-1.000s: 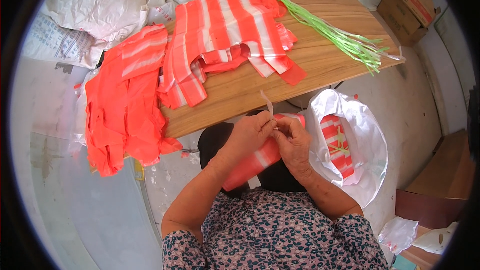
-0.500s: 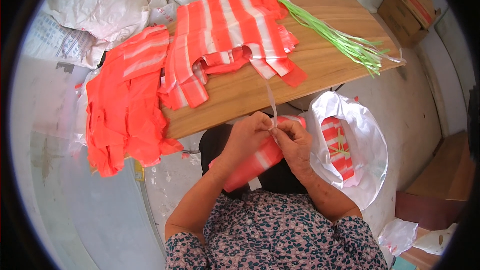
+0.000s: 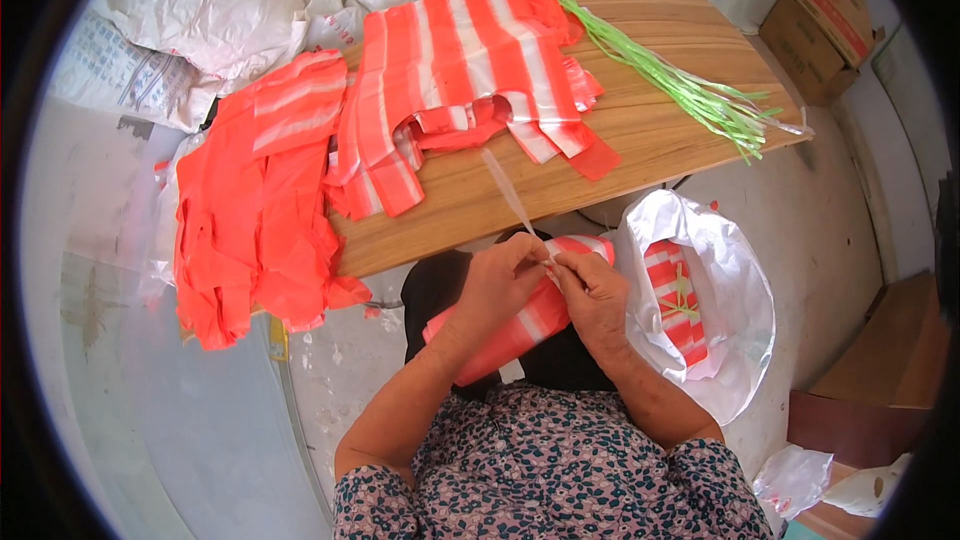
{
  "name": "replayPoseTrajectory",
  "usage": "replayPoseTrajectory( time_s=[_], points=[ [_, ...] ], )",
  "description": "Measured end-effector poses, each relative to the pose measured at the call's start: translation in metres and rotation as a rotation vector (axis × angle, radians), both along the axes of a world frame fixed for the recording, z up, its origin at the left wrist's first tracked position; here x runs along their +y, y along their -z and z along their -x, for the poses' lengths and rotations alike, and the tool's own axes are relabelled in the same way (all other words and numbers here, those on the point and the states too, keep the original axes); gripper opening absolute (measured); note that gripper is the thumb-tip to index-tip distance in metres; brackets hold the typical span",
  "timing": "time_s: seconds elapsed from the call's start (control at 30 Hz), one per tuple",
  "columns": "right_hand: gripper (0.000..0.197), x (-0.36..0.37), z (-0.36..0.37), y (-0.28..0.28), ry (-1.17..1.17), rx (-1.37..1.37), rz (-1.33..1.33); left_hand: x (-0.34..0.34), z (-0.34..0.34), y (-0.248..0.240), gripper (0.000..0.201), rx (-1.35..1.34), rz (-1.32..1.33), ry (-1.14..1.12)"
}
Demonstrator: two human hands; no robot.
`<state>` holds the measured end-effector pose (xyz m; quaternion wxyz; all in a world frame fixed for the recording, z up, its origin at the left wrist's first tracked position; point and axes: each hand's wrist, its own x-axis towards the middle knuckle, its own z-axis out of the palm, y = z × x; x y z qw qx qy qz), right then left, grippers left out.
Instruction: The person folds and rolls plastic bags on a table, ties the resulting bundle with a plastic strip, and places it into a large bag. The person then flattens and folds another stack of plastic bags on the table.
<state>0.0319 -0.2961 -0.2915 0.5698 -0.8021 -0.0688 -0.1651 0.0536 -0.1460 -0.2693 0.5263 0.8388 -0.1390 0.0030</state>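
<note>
On my lap lies a folded bundle of red-and-white striped plastic bags (image 3: 540,318). Above it, my left hand (image 3: 500,278) and my right hand (image 3: 594,290) meet with fingertips pinched on a pale plastic strip (image 3: 509,192). One free end of the strip sticks up from between them toward the table. Whether the strip goes all the way around the bundle is hidden by my hands. To the right of my right hand stands an open white sack (image 3: 740,285) with a striped bundle (image 3: 677,292) inside, bound with a green strip.
On the wooden table (image 3: 660,25) rest a stack of striped bags (image 3: 450,60), a pile of red bags (image 3: 255,210) overhanging the left edge, and green strips (image 3: 680,75). Full white sacks (image 3: 205,5) are behind. Cardboard boxes (image 3: 815,40) stand far right, a brown box (image 3: 880,370) nearer.
The strip's free end has swung left and now leans over the table edge. My left hand has shifted slightly, its fingers still pinched beside the right ones.
</note>
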Motion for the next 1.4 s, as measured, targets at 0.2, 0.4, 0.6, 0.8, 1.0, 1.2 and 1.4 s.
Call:
replayPoseTrajectory(
  time_s=[0.2, 0.4, 0.6, 0.8, 1.0, 1.2, 1.4],
  points=[
    [0.008, -0.007, -0.002, -0.001, -0.113, -0.004, 0.176, -0.004, 0.003, 0.007, 0.014, -0.095, 0.063, -0.062],
    [0.014, -0.023, -0.015, -0.006, -0.369, 0.548, -0.3, -0.002, 0.005, 0.011, 0.013, -0.337, -0.039, -0.007],
    [0.012, -0.028, -0.019, -0.007, -0.436, 0.678, -0.396, -0.005, 0.012, 0.004, 0.017, -0.287, -0.017, -0.02],
    [0.013, -0.029, -0.022, -0.008, -0.464, 0.645, -0.277, -0.003, 0.01, 0.012, 0.019, -0.328, -0.037, -0.007],
    [0.015, -0.021, -0.008, -0.013, -0.317, 0.372, -0.034, -0.008, 0.014, 0.01, 0.018, -0.155, 0.05, -0.066],
    [0.007, -0.015, -0.004, -0.007, -0.221, 0.341, -0.086, -0.007, 0.014, 0.017, 0.02, -0.055, 0.13, -0.073],
    [0.008, -0.014, -0.005, -0.008, -0.21, 0.107, 0.074, -0.007, 0.014, 0.021, 0.019, -0.166, 0.051, -0.104]
  ],
)
